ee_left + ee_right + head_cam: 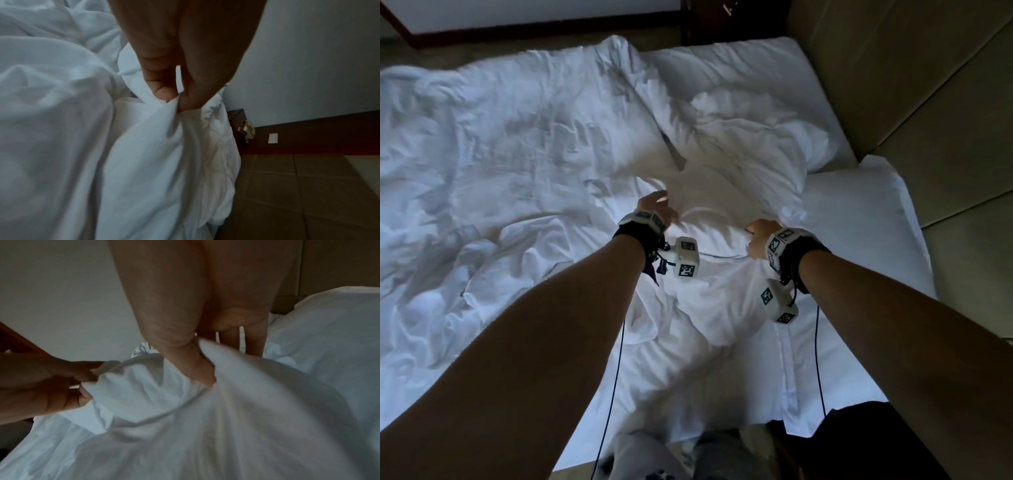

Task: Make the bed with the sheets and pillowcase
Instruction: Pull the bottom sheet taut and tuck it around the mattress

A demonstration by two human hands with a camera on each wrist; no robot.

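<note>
A crumpled white sheet point(709, 236) lies bunched across the bed point(866, 359). My left hand point(659, 209) pinches a fold of it between thumb and fingers point(174, 99). My right hand point(758, 236) grips the same sheet a short way to the right, thumb pressed into the cloth point(205, 373). In the right wrist view the left hand point(68, 386) holds a rolled hem of the sheet point(144, 386). The cloth is stretched between both hands. A white pillow point(859, 219) lies to the right of my right hand. More rumpled bedding point(500, 154) covers the left half of the bed.
Beige padded panels point(911, 85) stand along the bed's right side. Dark wood furniture point(722, 20) stands beyond the far end. A nightstand with a phone point(245, 129) meets a tiled floor point(298, 194). My legs point(654, 455) stand at the near edge, beside a dark object point(859, 442).
</note>
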